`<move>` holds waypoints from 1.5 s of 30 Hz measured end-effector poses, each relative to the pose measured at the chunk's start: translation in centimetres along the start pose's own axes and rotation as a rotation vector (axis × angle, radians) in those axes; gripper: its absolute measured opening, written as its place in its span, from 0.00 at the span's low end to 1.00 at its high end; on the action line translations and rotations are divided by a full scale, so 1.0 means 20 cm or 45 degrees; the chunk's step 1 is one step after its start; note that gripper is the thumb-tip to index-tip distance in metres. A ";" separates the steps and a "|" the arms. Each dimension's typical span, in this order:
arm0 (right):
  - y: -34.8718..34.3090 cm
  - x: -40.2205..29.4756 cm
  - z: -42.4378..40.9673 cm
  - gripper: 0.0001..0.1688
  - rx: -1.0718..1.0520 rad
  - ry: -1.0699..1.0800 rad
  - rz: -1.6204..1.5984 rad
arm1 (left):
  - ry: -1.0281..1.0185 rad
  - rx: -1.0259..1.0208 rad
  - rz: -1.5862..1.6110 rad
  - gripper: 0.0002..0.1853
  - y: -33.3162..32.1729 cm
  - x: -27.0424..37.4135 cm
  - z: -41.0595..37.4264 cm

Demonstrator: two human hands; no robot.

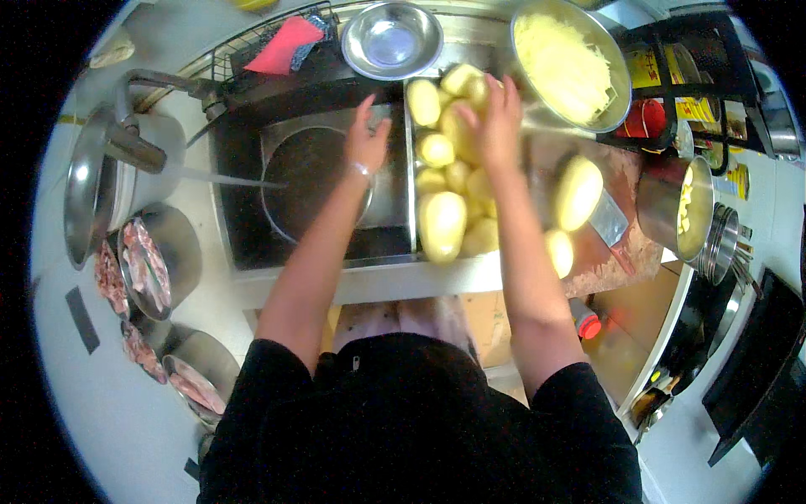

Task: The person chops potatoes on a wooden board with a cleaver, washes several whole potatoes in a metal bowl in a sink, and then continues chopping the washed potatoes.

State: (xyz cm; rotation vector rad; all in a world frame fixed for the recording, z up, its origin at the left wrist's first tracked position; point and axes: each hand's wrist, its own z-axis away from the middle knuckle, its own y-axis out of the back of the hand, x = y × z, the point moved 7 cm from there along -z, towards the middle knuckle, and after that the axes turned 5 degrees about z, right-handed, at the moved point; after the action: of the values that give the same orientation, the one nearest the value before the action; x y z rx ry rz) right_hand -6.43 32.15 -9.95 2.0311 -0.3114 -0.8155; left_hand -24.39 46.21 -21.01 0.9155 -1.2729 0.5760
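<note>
Peeled potatoes [442, 227] lie heaped in the right-hand sink compartment. My right hand [499, 123] is over the far part of the heap, fingers spread and touching or just above the potatoes; whether it grips one cannot be told. My left hand [368, 138] is above the left basin, empty, its fingers apart. Below it is a round metal vessel [302, 183] in the basin, and water runs towards it from the faucet [135, 148]. On the cutting board [538, 151] to the right rest a large peeled potato [579, 192], a smaller one [559, 252] and a cleaver [607, 217].
Behind the sink stand an empty metal bowl [392, 41] and a large bowl of shredded potato [563, 69]. A pot with cut pieces [686, 201] is at the right, beside stacked metal bowls [719, 246]. Pots of raw meat [146, 268] stand left. A black rack [711, 82] holds cans.
</note>
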 end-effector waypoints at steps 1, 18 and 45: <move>0.02 0.00 0.01 0.36 -0.012 -0.027 0.026 | 0.118 0.046 0.084 0.27 0.10 -0.12 0.05; 0.49 -0.21 0.58 0.09 -0.472 -0.235 -0.221 | 0.260 -1.112 -1.074 0.12 0.55 -0.28 0.67; 0.20 -0.63 0.62 0.09 -0.818 -0.101 -0.405 | 0.845 -0.175 0.289 0.18 1.09 -0.18 0.16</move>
State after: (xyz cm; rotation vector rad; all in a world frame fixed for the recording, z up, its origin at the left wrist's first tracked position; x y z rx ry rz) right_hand -23.69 28.08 -6.02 1.4568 0.2204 -1.0335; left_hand -44.54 55.70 -18.79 0.4057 -0.7980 0.8717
